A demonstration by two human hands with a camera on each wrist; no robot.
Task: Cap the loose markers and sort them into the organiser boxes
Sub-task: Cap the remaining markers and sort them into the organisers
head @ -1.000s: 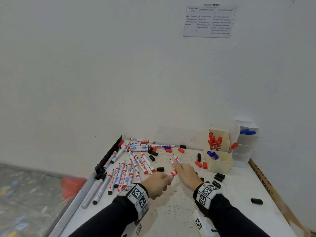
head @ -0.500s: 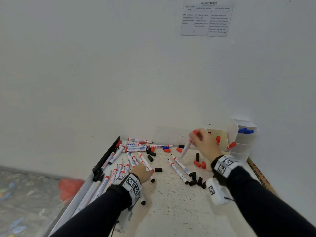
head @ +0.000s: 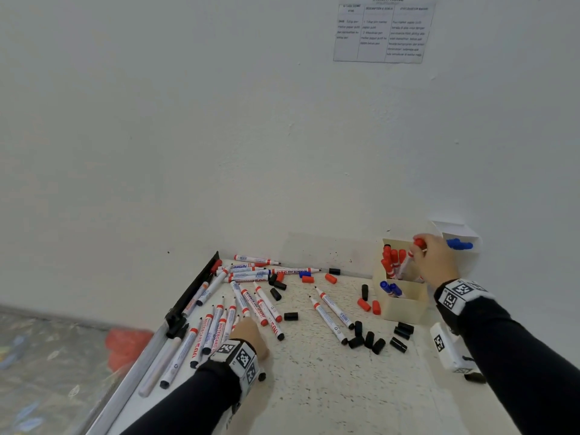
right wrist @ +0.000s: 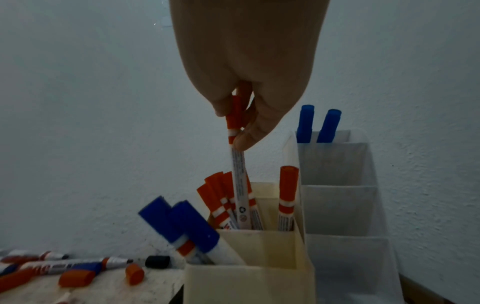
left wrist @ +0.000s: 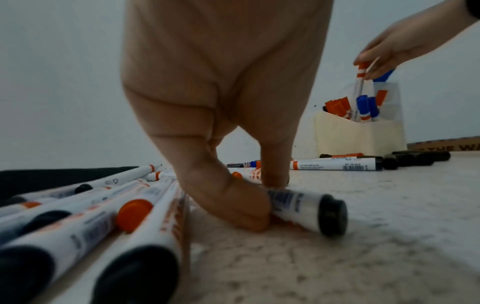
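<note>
Lowering a red-capped marker (right wrist: 240, 170) into the cream organiser box (right wrist: 259, 273), my right hand (head: 434, 259) pinches its cap; crowded red markers (right wrist: 221, 197) there may jam it, or the cap may slip off. My left hand (head: 251, 335) pinches an uncapped marker (left wrist: 298, 207) on the table (head: 329, 387); its exposed tip may smear.

The wall sheet's (head: 383, 32) small print is unreadable; the left hand (left wrist: 221, 115) covers its marker's (left wrist: 298, 207) middle.
</note>
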